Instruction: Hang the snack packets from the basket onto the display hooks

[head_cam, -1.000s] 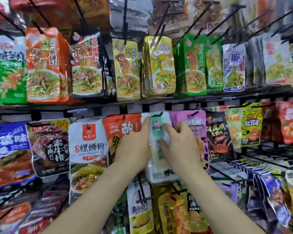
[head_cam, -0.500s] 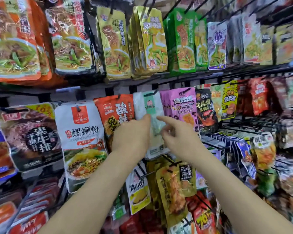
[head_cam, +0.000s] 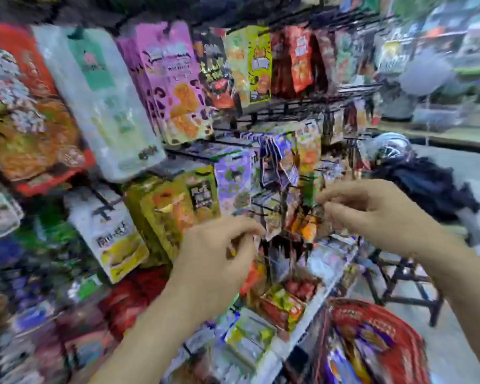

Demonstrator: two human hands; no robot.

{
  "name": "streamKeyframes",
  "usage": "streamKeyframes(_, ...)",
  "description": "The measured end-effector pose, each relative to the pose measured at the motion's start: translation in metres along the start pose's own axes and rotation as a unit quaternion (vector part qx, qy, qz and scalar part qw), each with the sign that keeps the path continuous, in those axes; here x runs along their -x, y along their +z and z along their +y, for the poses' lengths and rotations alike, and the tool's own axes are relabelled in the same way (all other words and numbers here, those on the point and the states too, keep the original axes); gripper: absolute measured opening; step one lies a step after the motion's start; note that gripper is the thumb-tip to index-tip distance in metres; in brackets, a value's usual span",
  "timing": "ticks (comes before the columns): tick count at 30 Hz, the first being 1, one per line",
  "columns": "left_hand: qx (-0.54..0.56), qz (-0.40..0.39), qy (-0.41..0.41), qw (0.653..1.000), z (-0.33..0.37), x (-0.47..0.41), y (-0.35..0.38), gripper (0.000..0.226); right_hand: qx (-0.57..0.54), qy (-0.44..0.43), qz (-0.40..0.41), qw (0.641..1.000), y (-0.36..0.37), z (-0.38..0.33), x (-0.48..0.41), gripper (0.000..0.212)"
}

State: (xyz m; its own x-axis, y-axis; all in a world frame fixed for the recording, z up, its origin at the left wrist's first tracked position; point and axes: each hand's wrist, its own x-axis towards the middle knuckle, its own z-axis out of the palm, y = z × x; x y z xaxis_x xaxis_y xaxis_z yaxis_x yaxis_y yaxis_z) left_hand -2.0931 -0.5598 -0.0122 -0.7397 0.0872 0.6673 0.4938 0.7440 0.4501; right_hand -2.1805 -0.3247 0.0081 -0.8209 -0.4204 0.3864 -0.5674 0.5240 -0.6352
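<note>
Heavy motion blur. Both hands are up in front of the black wire hook rack (head_cam: 302, 105). Left hand (head_cam: 216, 253): fingers loosely curled, nothing visible in it. Right hand (head_cam: 372, 214): same loose curl, empty, fingertips near small hanging packets. The red plastic mesh basket (head_cam: 385, 309) sits low right with purple and red snack packets (head_cam: 372, 339) inside. A white translucent packet with a green label (head_cam: 100, 90) hangs on an upper hook, between an orange-red packet (head_cam: 25, 106) and a pink packet (head_cam: 175, 79).
</note>
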Motion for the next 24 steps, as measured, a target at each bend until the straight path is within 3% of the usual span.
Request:
streamKeyframes(4,0.049,-0.1,-0.066,0.992,-0.004,0.04,0.09,0.021,0.051,0.101,-0.059,0.992,-0.008,0.079,0.054,0.015)
streamKeyframes(11,0.095,-0.209,-0.213,0.949,0.005,0.105,0.245,0.022,0.042,0.255,-0.107,0.96,0.004,0.235,0.152,0.015)
streamKeyframes(18,0.123,-0.274,-0.319,0.899,-0.016,0.166,0.378,0.027,-0.042,0.394,-0.058,0.916,0.058,0.366,0.236,0.019)
streamKeyframes(24,0.118,-0.329,-0.391,0.851,-0.097,0.213,0.502,0.023,-0.094,0.501,-0.004,0.86,0.142,0.463,0.268,0.029)
